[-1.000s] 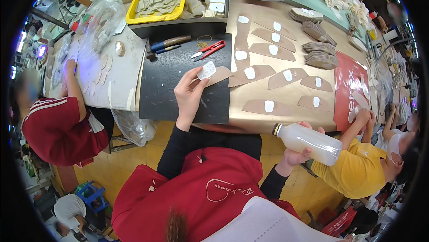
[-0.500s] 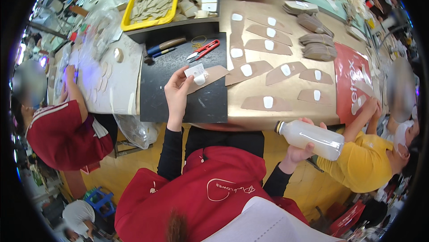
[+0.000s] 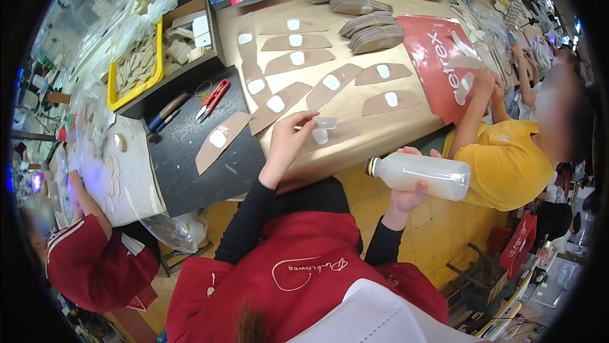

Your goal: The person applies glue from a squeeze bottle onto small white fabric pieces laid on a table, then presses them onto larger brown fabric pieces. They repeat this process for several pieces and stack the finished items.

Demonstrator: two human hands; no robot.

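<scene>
My left hand (image 3: 287, 148) pinches a small translucent plastic card (image 3: 327, 123) between thumb and fingers. It hovers over a flat brown cut piece (image 3: 342, 132) near the table's front edge, partly covering it. That piece bears a white rounded patch (image 3: 320, 136); I cannot tell whether the card touches it. My right hand (image 3: 406, 201) is wrapped round a clear bottle (image 3: 428, 175) of whitish contents, tilted on its side with its dark cap pointing left. Several similar brown pieces with white patches lie spread beyond, one of them (image 3: 229, 134) on the black mat (image 3: 209, 181).
Red-handled snips (image 3: 217, 97) and a wooden-handled tool (image 3: 170, 110) lie on the mat. A yellow tray (image 3: 115, 92) of beige pieces stands far left. Stacked brown pieces (image 3: 374, 32) sit at the back, beside a red sheet (image 3: 426, 45). A yellow-shirted person (image 3: 501, 165) works close on the right.
My left hand with the card has shifted right, from the piece on the black mat to one near the front edge. The view has turned right; my right hand still holds the bottle.
</scene>
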